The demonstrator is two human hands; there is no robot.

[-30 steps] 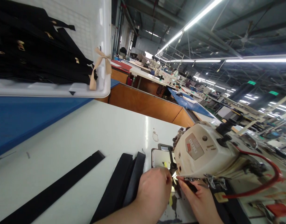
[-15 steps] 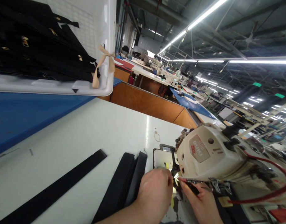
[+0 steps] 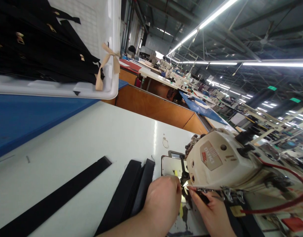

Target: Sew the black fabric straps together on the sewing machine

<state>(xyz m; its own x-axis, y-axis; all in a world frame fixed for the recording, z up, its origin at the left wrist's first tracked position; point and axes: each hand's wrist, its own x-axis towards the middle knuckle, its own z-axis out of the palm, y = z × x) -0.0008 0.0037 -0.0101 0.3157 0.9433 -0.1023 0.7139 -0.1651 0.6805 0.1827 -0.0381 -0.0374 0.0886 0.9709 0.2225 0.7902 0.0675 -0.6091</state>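
Observation:
At the needle area of a white sewing machine [image 3: 215, 158], both hands are close together. My left hand [image 3: 163, 194] is closed in a fist, its fingertips beside the presser foot [image 3: 184, 181]; whatever they pinch is hidden. My right hand [image 3: 213, 210] reaches under the machine head from the right, thumb and finger pinched near the foot. A small dark object [image 3: 203, 197] shows between its fingers, too covered to name. Left of my left hand lie stacked black fabric strips [image 3: 126, 194]. Farther left is a single black strip [image 3: 59, 194].
A white plastic bin [image 3: 111, 79] with black fabric pieces [image 3: 42, 49] bearing gold zipper pulls stands at the upper left on a blue surface [image 3: 37, 115]. The white tabletop [image 3: 92, 131] ends at a wooden partition [image 3: 151, 105]. Black cloth [image 3: 242, 220] lies under the machine arm.
The view has shifted slightly, so the bin, table and strips appear a little farther left and up. Both hands stay at the presser foot with hardly any visible movement.

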